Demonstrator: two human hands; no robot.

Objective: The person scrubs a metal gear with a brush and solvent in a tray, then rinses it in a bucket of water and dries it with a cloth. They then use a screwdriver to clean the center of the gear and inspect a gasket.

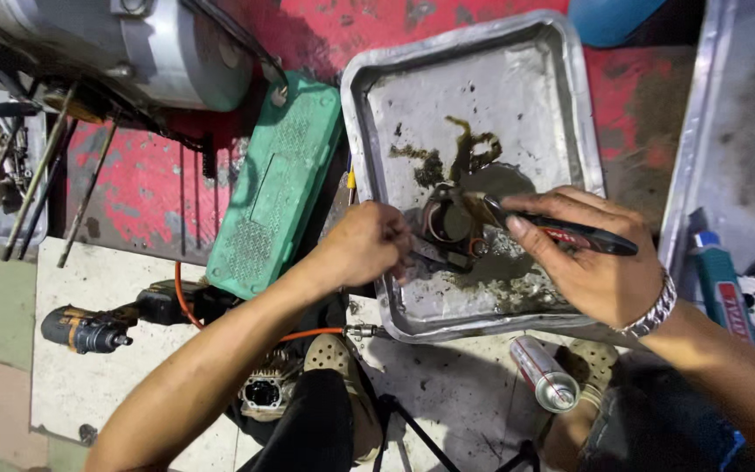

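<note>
tray [570, 105] silver, brown-stained | case [277, 188] green, gridded | floor [141, 183] red

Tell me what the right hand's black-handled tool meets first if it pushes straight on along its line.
Likely the dark round metal part in the dented grey metal tray; the right hand aims the tool's tip there.

Green case [277, 188], spray can [542, 373], power tool [85, 329]

both forearms reach forward, left hand [367, 245] curled in a grip, right hand [589, 258] pinching, fingers bent.
</note>
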